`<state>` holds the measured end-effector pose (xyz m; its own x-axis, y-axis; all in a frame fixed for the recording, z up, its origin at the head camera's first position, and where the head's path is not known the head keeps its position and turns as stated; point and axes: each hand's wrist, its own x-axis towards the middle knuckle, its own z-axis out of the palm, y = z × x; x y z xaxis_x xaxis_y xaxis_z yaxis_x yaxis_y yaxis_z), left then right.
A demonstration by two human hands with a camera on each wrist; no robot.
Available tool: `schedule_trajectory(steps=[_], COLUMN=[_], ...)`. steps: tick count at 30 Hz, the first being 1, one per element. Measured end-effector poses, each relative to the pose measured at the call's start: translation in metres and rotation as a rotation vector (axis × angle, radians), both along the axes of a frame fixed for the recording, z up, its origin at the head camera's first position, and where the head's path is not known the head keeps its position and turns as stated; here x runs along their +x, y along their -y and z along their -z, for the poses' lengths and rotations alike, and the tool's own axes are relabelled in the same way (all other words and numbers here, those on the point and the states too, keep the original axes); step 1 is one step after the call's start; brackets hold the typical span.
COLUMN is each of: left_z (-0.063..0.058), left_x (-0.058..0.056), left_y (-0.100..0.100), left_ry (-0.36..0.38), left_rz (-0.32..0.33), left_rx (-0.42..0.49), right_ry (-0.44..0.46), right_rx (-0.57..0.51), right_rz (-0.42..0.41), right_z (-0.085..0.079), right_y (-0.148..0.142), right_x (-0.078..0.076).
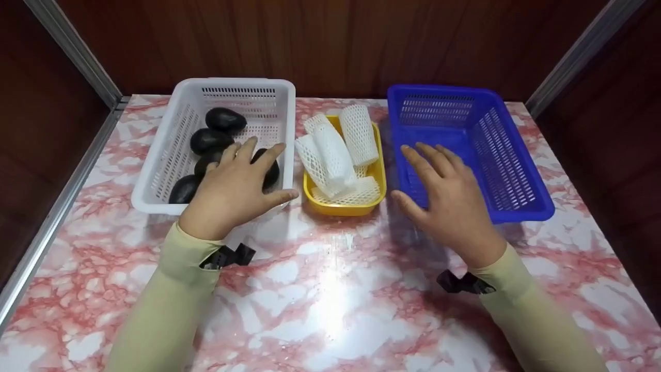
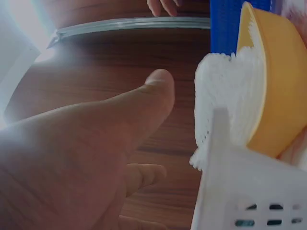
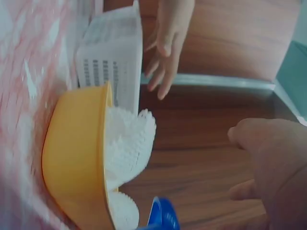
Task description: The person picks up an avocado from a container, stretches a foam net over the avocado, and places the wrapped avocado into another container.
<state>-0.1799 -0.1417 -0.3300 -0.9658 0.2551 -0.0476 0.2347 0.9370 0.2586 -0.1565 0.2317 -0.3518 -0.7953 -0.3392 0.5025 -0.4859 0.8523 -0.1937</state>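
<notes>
My left hand hovers with spread fingers over the near part of a white basket, in which several dark avocados lie. Part of the fruit is hidden under that hand. My right hand is held, fingers extended, above the near left side of a blue basket, and nothing is in its grasp. Between the baskets stands a yellow container with several white foam net sleeves heaped in it. In the left wrist view the left thumb points toward these sleeves without touching them.
The table has a red and white marbled top. A brown wood panel rises behind the containers, with metal strips along its corners. Dark side walls flank the table.
</notes>
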Motion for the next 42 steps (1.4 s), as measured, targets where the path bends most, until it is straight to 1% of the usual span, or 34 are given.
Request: schedule_trajectory(steps=[4, 9, 12, 15, 18, 20, 22, 24, 26, 29, 32, 34, 37, 38, 40, 42], left_z=[-0.003, -0.006, -0.005, -0.003, 0.0, 0.003, 0.005, 0.007, 0.008, 0.008, 0.005, 0.002, -0.004, -0.007, -0.013, -0.02], left_x=[0.005, 0.015, 0.026, 0.042, 0.059, 0.068, 0.074, 0.075, 0.073, 0.068, 0.06, 0.052, 0.037, 0.03, 0.014, -0.005], left_y=[-0.005, -0.013, -0.02, -0.024, -0.026, -0.026, -0.025, -0.023, -0.021, -0.016, -0.009, -0.003, 0.009, 0.014, 0.024, 0.035], left_ry=[-0.023, -0.083, -0.112, -0.153, -0.218, -0.263, -0.3, -0.316, -0.32, -0.301, -0.267, -0.246, -0.213, -0.183, -0.129, -0.067], left_rz=[0.035, 0.1, 0.148, 0.218, 0.295, 0.337, 0.356, 0.362, 0.361, 0.349, 0.327, 0.308, 0.27, 0.257, 0.231, 0.213], left_rx=[-0.005, -0.026, -0.034, -0.032, -0.014, -0.004, 0.002, 0.002, 0.006, 0.009, 0.024, 0.036, 0.049, 0.047, 0.043, 0.041], right_ry=[-0.065, -0.088, -0.1, -0.117, -0.124, -0.119, -0.11, -0.099, -0.089, -0.078, -0.074, -0.07, -0.056, -0.051, -0.047, -0.05], right_rx=[-0.024, 0.022, 0.052, 0.064, 0.08, 0.096, 0.111, 0.116, 0.118, 0.126, 0.132, 0.135, 0.141, 0.145, 0.156, 0.169], right_rz=[-0.105, -0.226, -0.28, -0.33, -0.367, -0.385, -0.391, -0.398, -0.405, -0.418, -0.426, -0.431, -0.445, -0.448, -0.456, -0.462], right_z=[0.0, 0.004, 0.008, 0.012, 0.016, 0.018, 0.019, 0.021, 0.022, 0.025, 0.028, 0.03, 0.033, 0.034, 0.035, 0.037], right_y=[0.009, 0.023, 0.032, 0.039, 0.044, 0.046, 0.047, 0.048, 0.049, 0.05, 0.052, 0.054, 0.057, 0.058, 0.06, 0.061], right_x=[0.01, 0.025, 0.032, 0.038, 0.042, 0.043, 0.044, 0.044, 0.044, 0.046, 0.048, 0.049, 0.051, 0.051, 0.052, 0.053])
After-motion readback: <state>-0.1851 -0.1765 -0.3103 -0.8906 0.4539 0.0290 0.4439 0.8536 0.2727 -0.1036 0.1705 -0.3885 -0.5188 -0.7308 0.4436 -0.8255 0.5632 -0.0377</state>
